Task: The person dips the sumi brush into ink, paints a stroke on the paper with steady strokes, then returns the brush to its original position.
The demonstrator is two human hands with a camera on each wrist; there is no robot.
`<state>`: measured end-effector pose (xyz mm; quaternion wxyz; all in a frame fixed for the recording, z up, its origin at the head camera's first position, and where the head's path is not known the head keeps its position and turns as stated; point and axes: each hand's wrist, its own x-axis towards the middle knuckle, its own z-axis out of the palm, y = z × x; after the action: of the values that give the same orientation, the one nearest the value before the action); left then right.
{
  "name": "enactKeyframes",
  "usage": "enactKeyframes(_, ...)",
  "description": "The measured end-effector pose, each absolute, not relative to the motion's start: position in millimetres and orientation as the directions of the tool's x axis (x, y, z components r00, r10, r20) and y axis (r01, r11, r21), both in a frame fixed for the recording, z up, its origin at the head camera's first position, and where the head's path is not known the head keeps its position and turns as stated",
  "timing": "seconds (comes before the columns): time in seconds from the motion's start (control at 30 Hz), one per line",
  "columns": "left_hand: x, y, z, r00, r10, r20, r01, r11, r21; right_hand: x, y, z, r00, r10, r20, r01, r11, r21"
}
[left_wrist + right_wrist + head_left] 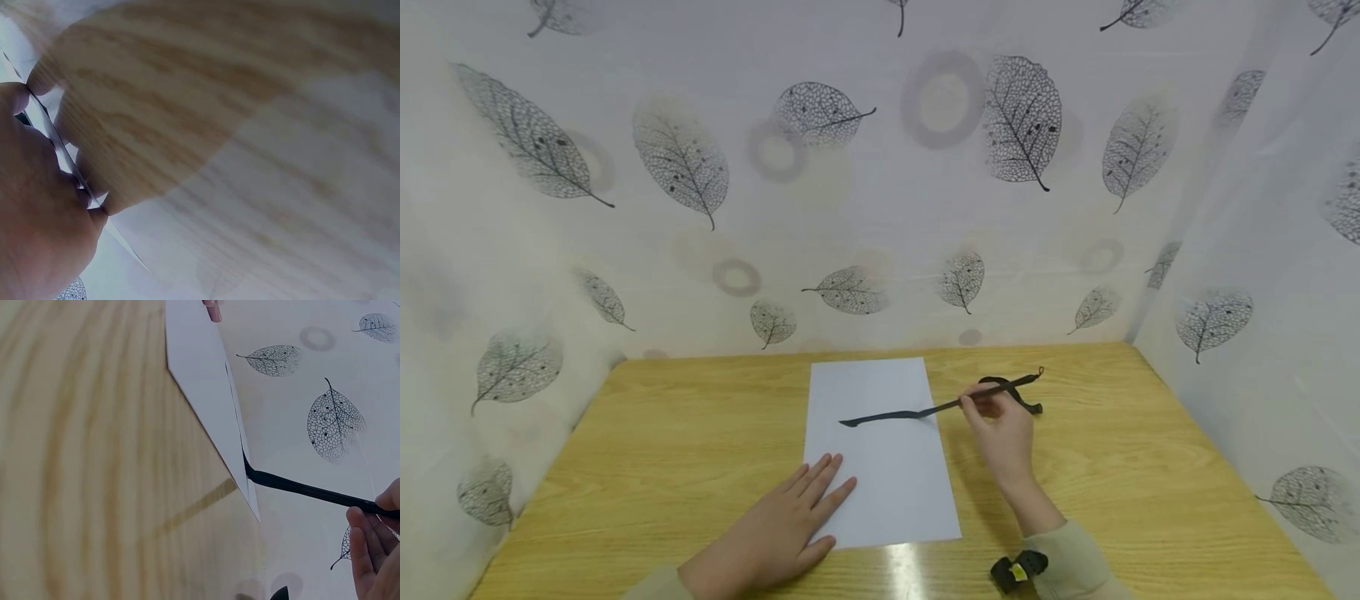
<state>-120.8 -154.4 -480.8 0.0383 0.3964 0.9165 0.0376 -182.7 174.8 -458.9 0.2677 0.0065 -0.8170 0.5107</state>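
Note:
A sheet of white paper (880, 475) lies on the wooden table. My left hand (782, 521) rests flat on its lower left part with the fingers spread; in the left wrist view the hand (44, 206) appears side-on at the paper's edge. With bent fingers, my right hand (1003, 429) pinches a black ink brush (946, 406) by its handle, tilted up to the right. The brush's bent tip (247, 467) touches the paper near its right edge. From there a thick black stroke (880, 417) runs left across the sheet.
A curved black object (1033, 408), partly hidden, lies behind my right hand; its kind is unclear. A small black camera (1018, 571) sits at my right wrist. A pale leaf-patterned curtain (850, 208) encloses the table (685, 450) at the back and sides.

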Motion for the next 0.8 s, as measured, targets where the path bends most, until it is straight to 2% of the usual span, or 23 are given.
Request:
enactKeyframes(0.23,-120.7,-152.2,-475.2,-0.693,0.713,-0.102,0.703,0.701,0.119,-180.4,174.5,-459.8,-0.861,0.243,0.446,-0.284,0.498,-0.819)
enactKeyframes(0.8,-120.8,-152.3,-476.9,-0.697,0.705,-0.128,0.692,0.709,0.138,-177.0,174.8,-461.7,-0.871,0.241,0.428,-0.270,0.493,-0.827)
